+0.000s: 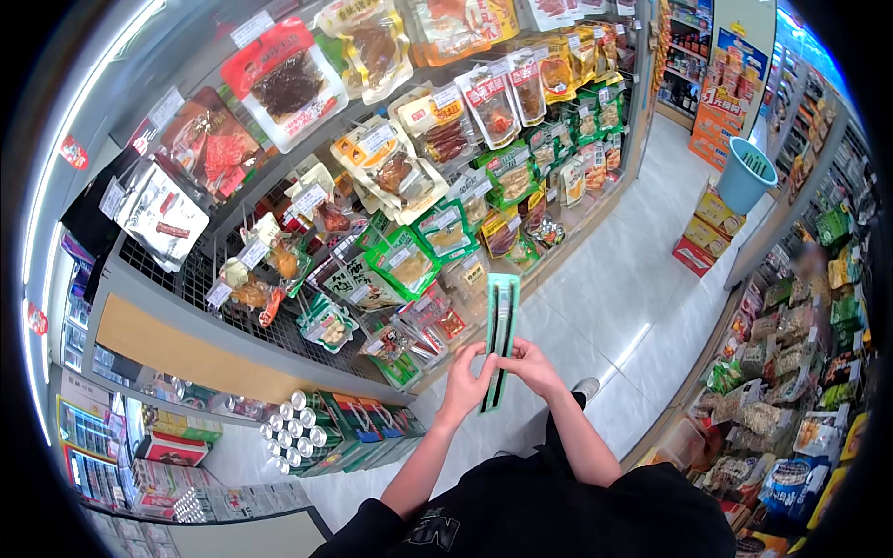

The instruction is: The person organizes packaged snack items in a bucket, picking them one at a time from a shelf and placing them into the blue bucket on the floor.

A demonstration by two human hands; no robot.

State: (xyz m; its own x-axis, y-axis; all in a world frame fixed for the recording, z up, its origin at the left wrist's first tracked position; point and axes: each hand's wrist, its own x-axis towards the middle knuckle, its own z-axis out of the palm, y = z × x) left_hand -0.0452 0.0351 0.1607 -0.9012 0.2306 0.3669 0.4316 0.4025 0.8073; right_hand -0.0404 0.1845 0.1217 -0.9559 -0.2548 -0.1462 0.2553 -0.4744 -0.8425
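Note:
A long, narrow, pale-green packet (501,314) with dark lengthwise stripes is held upright before me, over the aisle floor. My left hand (463,382) pinches its left side with the thumb across the front. From the other side, my right hand (534,366) grips it, its thumb close to the left one. What the packet contains cannot be told. Just beyond it hang bagged snacks on the rack, among them a green bag (402,262) and a clear packet (469,277).
The snack rack (391,388) runs along my left, with stacked can packs (363,432) at its near end. A blue bucket (745,174) with dark-striped items inside stands on cartons (708,230) ahead right. Bagged goods (760,418) fill the right-hand shelves. Pale tiles (593,279) line the aisle.

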